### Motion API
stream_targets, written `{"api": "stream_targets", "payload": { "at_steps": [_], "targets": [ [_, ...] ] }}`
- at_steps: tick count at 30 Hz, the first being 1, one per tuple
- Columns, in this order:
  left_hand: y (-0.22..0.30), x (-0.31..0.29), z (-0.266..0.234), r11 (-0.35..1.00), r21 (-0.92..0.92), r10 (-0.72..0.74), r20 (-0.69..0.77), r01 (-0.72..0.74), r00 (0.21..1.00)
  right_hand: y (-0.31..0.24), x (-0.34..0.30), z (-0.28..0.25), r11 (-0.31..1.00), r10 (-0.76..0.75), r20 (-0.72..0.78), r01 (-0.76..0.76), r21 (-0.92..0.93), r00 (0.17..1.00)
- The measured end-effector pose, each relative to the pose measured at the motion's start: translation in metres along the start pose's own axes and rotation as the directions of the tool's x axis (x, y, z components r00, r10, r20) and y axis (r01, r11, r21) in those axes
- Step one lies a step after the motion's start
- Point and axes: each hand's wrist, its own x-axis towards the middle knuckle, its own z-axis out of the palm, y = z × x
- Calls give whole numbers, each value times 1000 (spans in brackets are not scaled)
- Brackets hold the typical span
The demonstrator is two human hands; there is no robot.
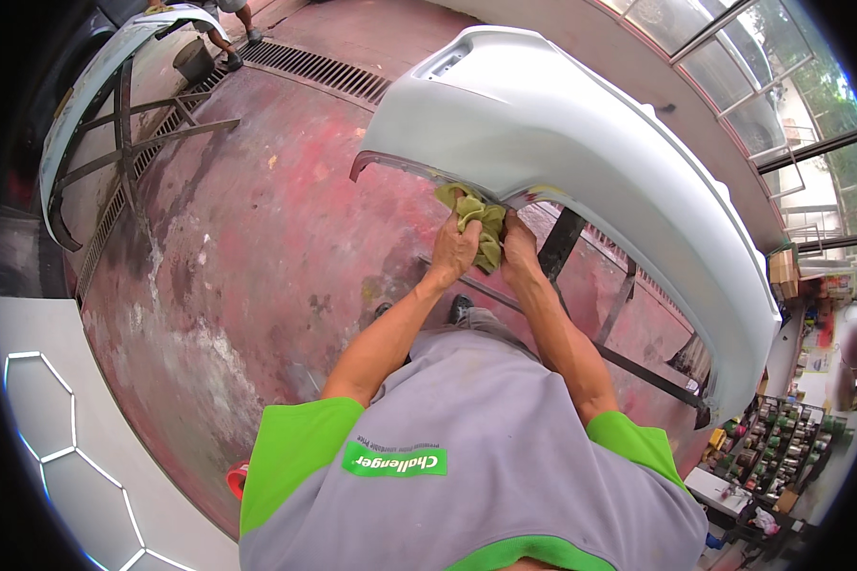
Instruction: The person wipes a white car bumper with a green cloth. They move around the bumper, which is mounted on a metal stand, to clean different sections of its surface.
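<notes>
A large silver-white car bumper (552, 124) stands in front of me, curving from the upper middle down to the right. At its near edge, my left hand (455, 249) is closed on a bunched yellow-green cloth (487, 226). My right hand (520, 249) is closed at the cloth's right side, close against the bumper's edge; its fingertips are partly hidden. Part of the cloth touches the bumper's lower rim. Yellowish patches show on the bumper's edge just right of my hands.
Dark metal stand bars (647, 376) run beneath the bumper. At the upper left are another bumper (62, 143) on a stand (124, 133), a bucket (193, 61) and another person's legs (221, 38). A floor grate (314, 67) crosses behind. Shelves of cans (776, 443) stand at right.
</notes>
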Motion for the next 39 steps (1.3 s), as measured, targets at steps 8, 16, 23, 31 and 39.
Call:
{"api": "stream_targets", "payload": {
  "at_steps": [8,16,23,31,39],
  "targets": [
    [-1,-13,2,989,135,41,141,-60,989,8,14,-8,999,-32,8,32,-10,999],
    [40,0,-18,871,471,40,212,-138,976,-1,8,-1,986,-47,-18,44,-162,999],
    [31,-2,10,960,108,272,-129,-259,954,6,16,-20,969,-129,108,148,-198,986],
    [-2,50,3,993,8,-98,-470,115,877,3,15,-27,950,-81,-61,59,-308,995],
    [-84,162,-107,918,-336,-372,-558,208,741,7,17,-33,943,-75,-58,52,-330,995]
  ]
}}
